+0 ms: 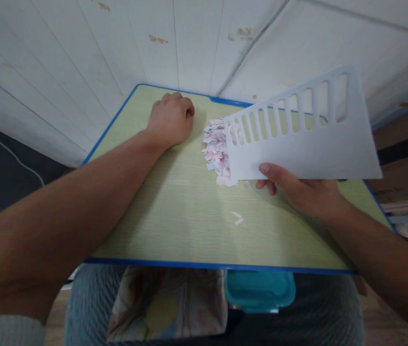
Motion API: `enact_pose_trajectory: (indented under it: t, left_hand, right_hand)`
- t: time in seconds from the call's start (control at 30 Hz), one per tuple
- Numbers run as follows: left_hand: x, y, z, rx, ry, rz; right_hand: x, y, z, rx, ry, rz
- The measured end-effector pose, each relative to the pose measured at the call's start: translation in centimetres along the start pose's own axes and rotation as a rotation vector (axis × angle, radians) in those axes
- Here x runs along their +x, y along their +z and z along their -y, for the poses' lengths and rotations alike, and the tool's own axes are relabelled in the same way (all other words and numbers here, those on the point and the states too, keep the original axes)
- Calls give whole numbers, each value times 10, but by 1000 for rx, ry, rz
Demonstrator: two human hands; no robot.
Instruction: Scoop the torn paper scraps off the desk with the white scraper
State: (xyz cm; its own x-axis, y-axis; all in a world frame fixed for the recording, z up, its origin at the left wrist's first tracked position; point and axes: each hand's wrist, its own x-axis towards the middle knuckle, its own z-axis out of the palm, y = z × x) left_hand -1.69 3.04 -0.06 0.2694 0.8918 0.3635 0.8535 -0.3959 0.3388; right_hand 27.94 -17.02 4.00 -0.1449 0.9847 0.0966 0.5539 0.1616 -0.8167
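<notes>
My right hand [297, 190] grips a white slotted panel [279, 154] by its lower edge, thumb on top and fingers beneath. The panel has a row of long openings that grow taller toward the right, and it is held tilted above the table. Its left end touches or overhangs a pile of torn paper scraps [217, 151], white with pink and lilac marks; part of the pile is hidden under it. Left of the pile, my left hand [172, 117] rests on the tabletop as a loose fist, with nothing seen in it.
The pale table [175, 206] has a blue rim and stands against a white plank wall [196, 43] with a grey cable [250, 48]. Small paper bits [238, 218] lie nearer me. Below the front edge are a teal plastic container [261, 288] and a patterned cloth [175, 307].
</notes>
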Motion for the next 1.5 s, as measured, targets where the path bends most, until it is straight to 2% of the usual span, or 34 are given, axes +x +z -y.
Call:
enact_pose_trajectory:
  t: [0.1, 0.3, 0.63, 0.8, 1.0, 1.27, 1.5]
  left_hand:
    - [-1, -3, -4, 55, -21, 15]
    - [-2, -5, -7, 4, -41, 29]
    - [-2, -6, -8, 125, -2, 35]
    - [-2, -8, -10, 115, -4, 34]
    - [-2, -8, -10, 95, -19, 41]
    - [-2, -11, -11, -10, -45, 66]
    - [0, -11, -6, -27, -29, 53]
  right_hand:
    - [-1, -4, 1, 47, 19, 74]
    - [1, -8, 6, 63, 31, 44]
    - [-3, -7, 6, -7, -10, 150]
    - [-2, -12, 8, 33, -50, 247]
    - [-4, -16, 16, 123, 17, 392]
    - [-9, -16, 27, 202, -39, 580]
    - [-9, -18, 31, 266, 63, 722]
